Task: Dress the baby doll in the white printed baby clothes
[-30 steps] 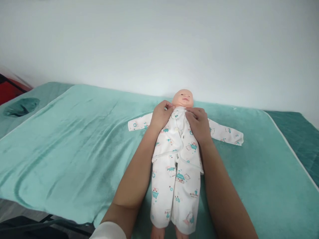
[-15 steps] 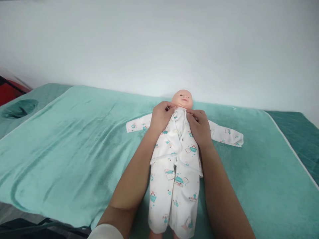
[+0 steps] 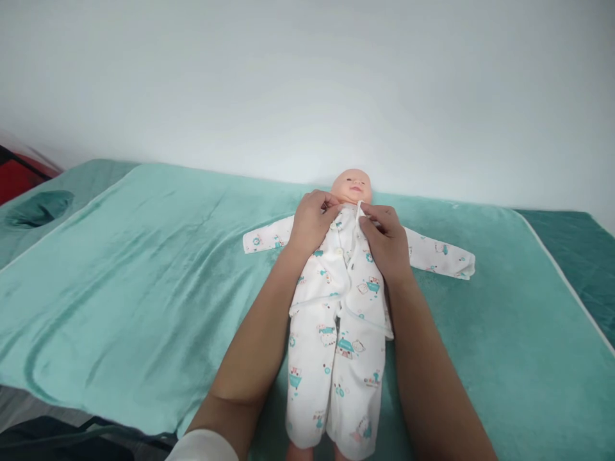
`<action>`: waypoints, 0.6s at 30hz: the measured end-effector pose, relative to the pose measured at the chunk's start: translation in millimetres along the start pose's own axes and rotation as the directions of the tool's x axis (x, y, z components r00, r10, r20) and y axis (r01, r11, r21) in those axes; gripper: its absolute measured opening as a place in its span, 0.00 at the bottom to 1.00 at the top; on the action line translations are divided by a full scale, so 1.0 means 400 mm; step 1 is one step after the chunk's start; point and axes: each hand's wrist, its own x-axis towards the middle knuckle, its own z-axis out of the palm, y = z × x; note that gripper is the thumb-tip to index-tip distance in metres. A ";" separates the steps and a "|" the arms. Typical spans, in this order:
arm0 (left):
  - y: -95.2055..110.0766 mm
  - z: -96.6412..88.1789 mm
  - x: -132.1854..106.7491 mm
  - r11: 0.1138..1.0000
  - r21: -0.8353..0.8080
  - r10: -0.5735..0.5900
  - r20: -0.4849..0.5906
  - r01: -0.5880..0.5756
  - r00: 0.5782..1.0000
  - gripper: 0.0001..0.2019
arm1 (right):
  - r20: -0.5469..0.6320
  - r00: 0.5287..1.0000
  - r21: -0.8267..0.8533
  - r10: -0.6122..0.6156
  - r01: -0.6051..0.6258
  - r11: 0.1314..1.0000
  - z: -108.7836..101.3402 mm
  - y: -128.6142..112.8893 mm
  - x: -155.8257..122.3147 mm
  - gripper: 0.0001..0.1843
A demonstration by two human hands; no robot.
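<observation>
A baby doll lies on its back on a teal blanket, dressed in a white printed top and matching trousers. Its sleeves stretch out flat to both sides. My left hand is closed, pinching the left collar edge of the top just under the doll's chin. On the other side, my right hand pinches the right collar edge, fingers curled. The two hands sit close together at the neck opening. Both forearms run along the doll's body.
A white wall rises right behind the doll's head. A darker green cover shows at the right beyond the blanket's edge. At the far left are a dark green hollow and a red object. The blanket's front edge drops off at lower left.
Both hands have stayed at the doll's collar. The right hand's fingers have drawn the collar edge slightly up and inward. The view has shifted a little.
</observation>
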 end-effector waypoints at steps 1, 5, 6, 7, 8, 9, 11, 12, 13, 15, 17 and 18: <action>0.000 0.000 0.000 1.000 -0.005 -0.004 -0.010 0.004 1.000 0.01 | 0.014 1.000 0.009 -0.014 0.014 1.000 -0.001 -0.001 -0.001 0.15; -0.002 0.002 -0.001 0.997 -0.046 -0.058 0.014 0.059 0.998 0.02 | 0.068 0.997 0.052 -0.040 0.037 0.998 -0.008 0.004 0.002 0.16; -0.003 0.002 -0.001 0.995 -0.063 -0.077 0.028 0.078 0.997 0.02 | 0.080 0.996 0.062 -0.038 0.033 0.998 -0.009 0.007 0.004 0.16; -0.004 0.003 -0.001 0.992 -0.081 -0.094 0.041 0.097 0.995 0.03 | 0.091 0.995 0.070 -0.035 0.028 0.997 -0.010 0.010 0.006 0.16; -0.005 0.003 -0.001 0.989 -0.097 -0.109 0.048 0.114 0.993 0.03 | 0.099 0.995 0.076 -0.033 0.025 0.997 -0.011 0.013 0.008 0.17; -0.005 0.003 -0.001 0.986 -0.110 -0.120 0.048 0.125 0.992 0.03 | 0.105 0.994 0.078 -0.033 0.025 0.997 -0.012 0.016 0.010 0.17; -0.005 0.004 -0.001 0.984 -0.125 -0.122 0.038 0.126 0.992 0.03 | 0.111 0.993 0.077 -0.042 0.033 0.996 -0.012 0.019 0.012 0.17; -0.004 0.004 -0.002 0.985 -0.126 -0.111 0.028 0.114 0.993 0.03 | 0.114 0.993 0.073 -0.045 0.036 0.997 -0.013 0.019 0.012 0.17; -0.004 0.004 -0.002 0.988 -0.125 -0.093 0.016 0.094 0.996 0.03 | 0.116 0.992 0.067 -0.046 0.038 0.997 -0.013 0.018 0.012 0.17; -0.003 0.005 -0.003 0.989 -0.137 -0.059 -0.014 0.056 0.998 0.02 | 0.126 0.991 0.049 -0.041 0.035 0.998 -0.013 0.014 0.011 0.17; -0.001 0.005 -0.002 0.982 -0.182 -0.060 -0.034 0.052 0.998 0.03 | 0.134 0.990 0.033 -0.039 0.035 0.999 -0.014 0.010 0.009 0.17; 0.000 0.006 0.000 0.974 -0.217 -0.077 -0.030 0.068 0.997 0.04 | 0.137 0.990 0.027 -0.043 0.039 0.999 -0.015 0.008 0.008 0.17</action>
